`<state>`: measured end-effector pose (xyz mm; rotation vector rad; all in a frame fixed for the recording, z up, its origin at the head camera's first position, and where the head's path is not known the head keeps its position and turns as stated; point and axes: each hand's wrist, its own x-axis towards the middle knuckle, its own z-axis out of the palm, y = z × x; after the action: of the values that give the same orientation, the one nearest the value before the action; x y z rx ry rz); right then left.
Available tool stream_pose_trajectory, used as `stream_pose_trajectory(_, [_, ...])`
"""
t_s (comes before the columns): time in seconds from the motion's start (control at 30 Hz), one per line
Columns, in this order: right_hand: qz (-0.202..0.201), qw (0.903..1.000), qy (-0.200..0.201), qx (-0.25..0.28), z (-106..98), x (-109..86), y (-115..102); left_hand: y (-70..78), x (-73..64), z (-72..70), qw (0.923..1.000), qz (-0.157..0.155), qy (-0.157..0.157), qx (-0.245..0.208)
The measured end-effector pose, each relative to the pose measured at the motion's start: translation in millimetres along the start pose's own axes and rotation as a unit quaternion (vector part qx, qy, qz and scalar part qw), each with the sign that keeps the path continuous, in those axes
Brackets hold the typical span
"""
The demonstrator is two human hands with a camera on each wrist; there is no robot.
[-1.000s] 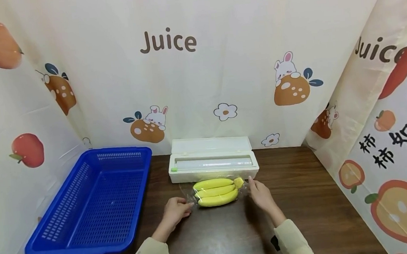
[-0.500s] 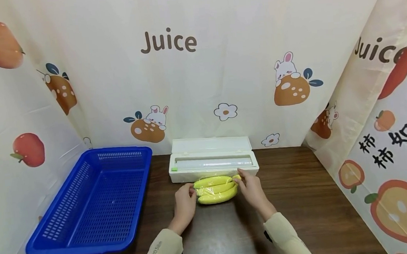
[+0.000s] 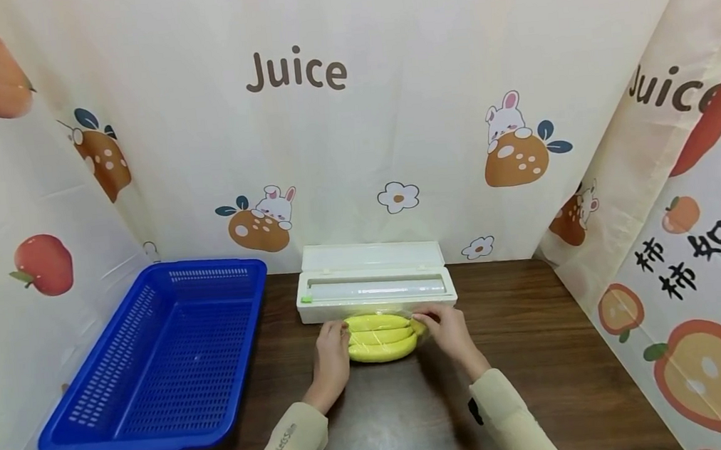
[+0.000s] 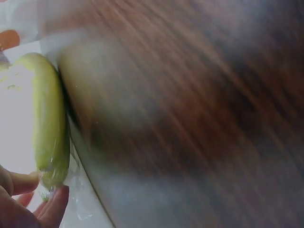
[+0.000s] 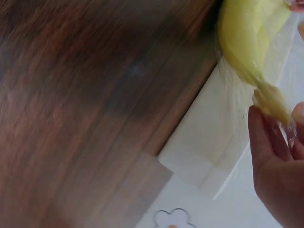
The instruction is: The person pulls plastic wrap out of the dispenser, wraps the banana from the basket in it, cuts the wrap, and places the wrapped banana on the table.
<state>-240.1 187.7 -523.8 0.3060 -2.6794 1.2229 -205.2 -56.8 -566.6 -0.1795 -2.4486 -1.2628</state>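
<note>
A bunch of yellow bananas [image 3: 380, 339] with clear plastic wrap [image 5: 232, 97] around it lies crosswise in front of the white cling film box [image 3: 317, 313]. At the tips' end on the left, my left hand [image 3: 332, 362] pinches the film between thumb and fingers, which also shows in the left wrist view. My right hand [image 3: 450, 333] holds the stem end, fingers and thumb on the film around the stem [image 5: 271, 102]. Some of the film's edges are too clear to make out.
The box's lid [image 3: 371, 254] stands up at the back, with a film roll [image 3: 375, 289] and a green cutter piece [image 3: 306, 299] in view. A blue plastic basket [image 3: 251, 334] stands at the left of the dark wooden table [image 3: 513, 354]. Printed curtains hang behind and at both sides.
Both hands have come inward and forward from the film's outer edges to the two ends of the bananas. The film has been drawn closer around them.
</note>
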Motion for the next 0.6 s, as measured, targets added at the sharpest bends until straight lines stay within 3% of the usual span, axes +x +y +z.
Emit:
stream_pose_trajectory(0.13, [0.081,0.9928,-0.036,0.081,-5,1.4,6,-3.3,2.9,-5.3,0.9947,-0.076,0.004,-0.069])
stream_pose_trajectory(0.27, [0.144,0.9780,-0.064,0.137,-9,0.4,12,-6.3,7.2,-11.4,0.9927,-0.083,0.031,-0.082])
stream_pose_trajectory(0.37, [0.154,0.9738,-0.077,0.149,-11,-0.7,15,-8.9,9.5,-14.1,0.9920,-0.083,0.038,-0.088])
stream_pose_trajectory(0.6, [0.146,0.9733,-0.086,0.154,-13,-1.0,15,-14.6,11.6,-18.4,0.9821,-0.137,0.020,-0.128])
